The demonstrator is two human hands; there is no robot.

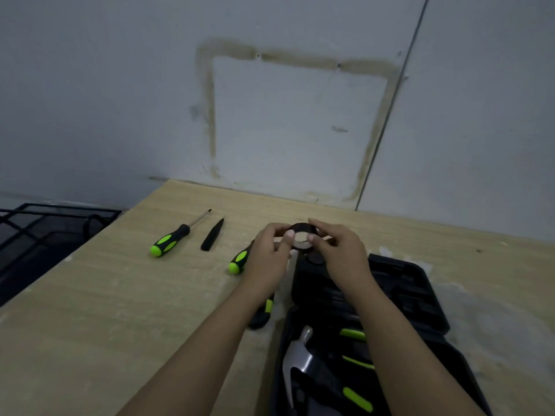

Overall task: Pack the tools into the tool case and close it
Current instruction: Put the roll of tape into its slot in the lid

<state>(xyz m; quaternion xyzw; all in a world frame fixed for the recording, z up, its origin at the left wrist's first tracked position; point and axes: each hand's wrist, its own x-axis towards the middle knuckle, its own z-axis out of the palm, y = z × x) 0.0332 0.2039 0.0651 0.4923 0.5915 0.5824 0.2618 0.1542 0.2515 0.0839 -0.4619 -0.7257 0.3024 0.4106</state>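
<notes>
Gripping a black ring-shaped tape roll (301, 238) at frame centre, both hands — left (270, 256), right (339, 253) — pinch its rim above the wooden counter (120, 295). An open black plastic tool case (414, 298) lies lower right — a steel-headed hammer (300, 358) inside.

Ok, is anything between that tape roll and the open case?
Nothing visible. Both hands hold the tape roll just above the far end of the open tool case; only open air lies between them.

A black tool case (390, 301) lies open at the table's near right, a hammer (300, 358) seated inside, while two green-and-black screwdrivers (171, 240) (238, 261), a black blade (212, 234) and a held tape roll (301, 237) remain outside toward the far edge.
</notes>
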